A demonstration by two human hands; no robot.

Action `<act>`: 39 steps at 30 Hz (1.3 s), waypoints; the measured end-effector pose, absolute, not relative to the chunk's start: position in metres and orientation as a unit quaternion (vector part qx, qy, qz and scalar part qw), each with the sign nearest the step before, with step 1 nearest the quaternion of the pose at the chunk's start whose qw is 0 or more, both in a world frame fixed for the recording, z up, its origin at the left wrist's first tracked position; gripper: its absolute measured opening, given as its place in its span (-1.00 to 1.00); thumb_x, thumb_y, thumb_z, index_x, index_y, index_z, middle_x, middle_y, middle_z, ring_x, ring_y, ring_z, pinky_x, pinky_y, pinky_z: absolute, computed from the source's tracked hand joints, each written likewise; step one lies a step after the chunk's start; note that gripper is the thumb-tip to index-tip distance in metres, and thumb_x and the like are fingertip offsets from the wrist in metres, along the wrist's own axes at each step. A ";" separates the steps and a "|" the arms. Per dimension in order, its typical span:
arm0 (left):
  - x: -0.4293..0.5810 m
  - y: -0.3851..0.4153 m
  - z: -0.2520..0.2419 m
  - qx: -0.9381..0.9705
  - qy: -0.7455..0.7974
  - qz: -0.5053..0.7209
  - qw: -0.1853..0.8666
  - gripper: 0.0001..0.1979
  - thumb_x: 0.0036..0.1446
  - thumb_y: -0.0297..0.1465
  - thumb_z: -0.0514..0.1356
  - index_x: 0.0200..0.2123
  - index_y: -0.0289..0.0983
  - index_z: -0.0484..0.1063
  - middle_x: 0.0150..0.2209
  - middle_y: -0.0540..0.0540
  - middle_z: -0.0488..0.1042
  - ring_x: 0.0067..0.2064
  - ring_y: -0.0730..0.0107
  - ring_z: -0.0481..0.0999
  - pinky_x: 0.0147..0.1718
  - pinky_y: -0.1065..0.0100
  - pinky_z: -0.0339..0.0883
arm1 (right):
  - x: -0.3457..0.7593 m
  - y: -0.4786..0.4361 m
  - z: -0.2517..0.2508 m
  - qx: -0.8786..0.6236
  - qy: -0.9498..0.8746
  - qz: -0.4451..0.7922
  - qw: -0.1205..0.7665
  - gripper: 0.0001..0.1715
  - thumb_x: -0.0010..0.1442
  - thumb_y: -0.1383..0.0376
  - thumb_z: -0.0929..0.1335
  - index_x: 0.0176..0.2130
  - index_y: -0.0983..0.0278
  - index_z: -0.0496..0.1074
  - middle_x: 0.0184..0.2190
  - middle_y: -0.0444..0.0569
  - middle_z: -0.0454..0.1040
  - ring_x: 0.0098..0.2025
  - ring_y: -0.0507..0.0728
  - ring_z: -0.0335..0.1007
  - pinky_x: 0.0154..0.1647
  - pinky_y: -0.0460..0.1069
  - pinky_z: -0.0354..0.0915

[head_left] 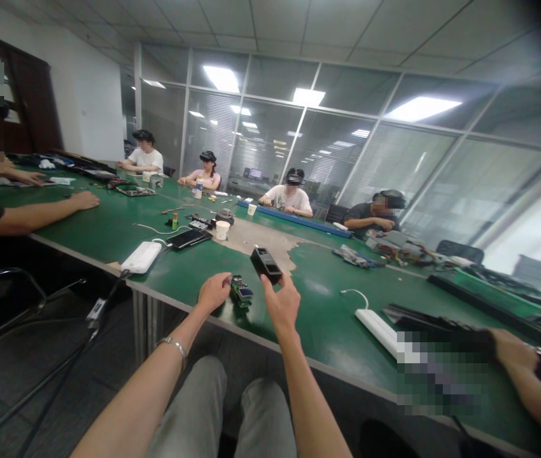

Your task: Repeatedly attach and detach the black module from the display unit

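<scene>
Between the thumb and fingers of my right hand (284, 304) is a black box-shaped housing (263, 259) with cut-outs in its face, tilted above the table. My left hand (214, 292) has its fingers closed at the edge of a green circuit board (242, 294), which carries a small dark screen. The board is just left of my right hand, close over the table's near edge. Part of the left fingertips is hidden, and the small parts on the board are too fine to make out.
The green table (321, 327) bears a white power strip (141, 256), a black phone-like device (189, 238), a paper cup (223, 229) and another white strip (378, 332). A green basket (499, 296) stands at the right. Several people sit around; a co-worker's arm (519, 356) reaches in.
</scene>
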State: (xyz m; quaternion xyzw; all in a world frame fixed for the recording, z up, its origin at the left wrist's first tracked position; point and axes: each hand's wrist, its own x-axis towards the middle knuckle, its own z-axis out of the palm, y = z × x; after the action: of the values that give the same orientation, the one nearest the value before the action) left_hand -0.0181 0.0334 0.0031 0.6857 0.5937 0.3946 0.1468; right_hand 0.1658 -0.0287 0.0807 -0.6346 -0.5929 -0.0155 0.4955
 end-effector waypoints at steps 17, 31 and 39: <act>-0.017 0.030 0.010 0.691 0.594 0.382 0.154 -0.56 0.08 -0.49 0.10 0.05 -0.16 0.45 0.02 -0.04 0.52 0.02 0.29 0.49 0.03 0.37 0.30 | 0.190 -0.019 0.018 -0.733 -0.603 0.009 0.316 -0.48 0.23 0.03 0.26 0.06 0.27 0.35 -0.16 0.08 0.51 -0.07 0.20 0.41 -0.13 -0.01 0.21; -0.018 0.030 0.007 0.704 0.582 0.379 0.148 -0.53 0.09 -0.47 0.08 0.09 -0.14 0.42 0.09 0.00 0.47 0.08 0.31 0.45 0.08 0.36 0.27 | 0.186 -0.021 0.000 -0.739 -0.602 -0.050 0.300 -0.04 0.15 -0.04 0.32 0.28 0.50 0.04 0.08 0.29 0.36 0.11 0.31 0.30 0.03 0.05 0.18; -0.016 0.028 0.010 0.699 0.589 0.375 0.154 -0.53 0.09 -0.48 0.09 0.09 -0.12 0.42 0.08 0.00 0.48 0.08 0.30 0.46 0.08 0.36 0.27 | 0.187 -0.019 0.006 -0.747 -0.595 -0.037 0.294 -0.21 0.16 -0.07 0.30 0.18 0.38 0.24 -0.03 0.20 0.45 0.06 0.29 0.33 -0.01 0.05 0.19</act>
State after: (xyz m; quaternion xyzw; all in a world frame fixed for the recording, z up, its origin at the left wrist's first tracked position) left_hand -0.0162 0.0284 0.0098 0.6986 0.5892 0.3754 0.1544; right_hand 0.1867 -0.0187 0.0057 -0.7470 -0.5950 -0.0367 0.2943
